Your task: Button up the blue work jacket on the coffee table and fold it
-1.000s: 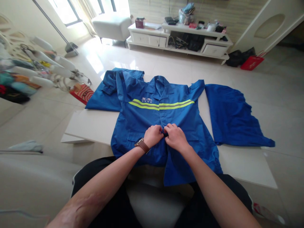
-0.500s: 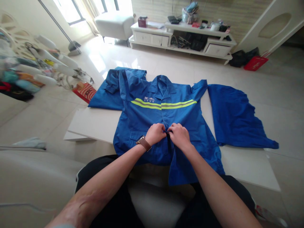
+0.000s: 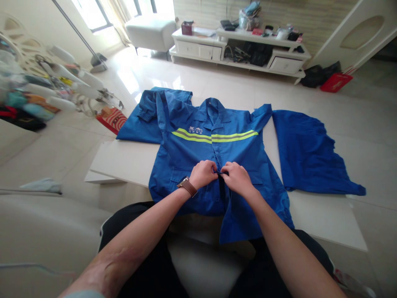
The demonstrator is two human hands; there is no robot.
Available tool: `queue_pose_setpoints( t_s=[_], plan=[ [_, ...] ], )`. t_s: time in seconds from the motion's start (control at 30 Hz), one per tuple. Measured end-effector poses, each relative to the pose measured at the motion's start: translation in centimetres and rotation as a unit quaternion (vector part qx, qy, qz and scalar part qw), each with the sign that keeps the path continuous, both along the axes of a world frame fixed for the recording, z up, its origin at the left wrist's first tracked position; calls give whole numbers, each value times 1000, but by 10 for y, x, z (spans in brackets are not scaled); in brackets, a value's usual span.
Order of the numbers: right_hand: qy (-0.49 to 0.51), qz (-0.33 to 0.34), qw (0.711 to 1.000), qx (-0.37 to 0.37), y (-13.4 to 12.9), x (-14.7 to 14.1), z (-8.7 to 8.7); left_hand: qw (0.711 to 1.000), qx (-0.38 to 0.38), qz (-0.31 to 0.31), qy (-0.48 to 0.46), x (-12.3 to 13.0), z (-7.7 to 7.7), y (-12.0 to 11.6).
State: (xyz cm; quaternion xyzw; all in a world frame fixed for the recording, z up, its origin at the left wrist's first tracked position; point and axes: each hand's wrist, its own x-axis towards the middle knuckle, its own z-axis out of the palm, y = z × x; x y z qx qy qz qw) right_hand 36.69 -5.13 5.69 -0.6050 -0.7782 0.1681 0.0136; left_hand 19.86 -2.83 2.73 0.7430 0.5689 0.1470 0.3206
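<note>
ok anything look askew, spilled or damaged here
The blue jacket looks askew: its front gapes below the left hand and right hand, with the right flap reaching further down than the other side. The blue cloth to the right has an uneven outer edge, bunched or torn, I can't tell. No spill shows.

The jacket [image 3: 189,153] is blue, its chest band [image 3: 237,135] yellow-green and grey; the watch strap [image 3: 190,189] is brown; a red bag [image 3: 117,119] seems pale-striped.

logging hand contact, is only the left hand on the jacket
No, left hand and right hand both pinch the blue work jacket at the front.
</note>
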Motion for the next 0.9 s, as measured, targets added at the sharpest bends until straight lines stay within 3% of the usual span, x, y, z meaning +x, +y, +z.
queue_pose_setpoints(
  t_s=[0.2,0.4,0.6,0.7,0.9],
  plan=[
    [7,-19,1000,-16,5,11,5,998,2,-7,-60,4,2,2],
    [-22,-60,998,19,2,7,5,991,-30,-22,-130,4,0,5],
    [-38,-50,995,78,-2,-1,-2,987,-56,-16,-152,5,-5,4],
    [-45,-53,992,104,2,-2,-6,979,-94,-43,-174,6,-6,2],
    [-11,-48,997,66,9,0,-4,989,-77,-88,-92,-1,-2,3]
  ],
)
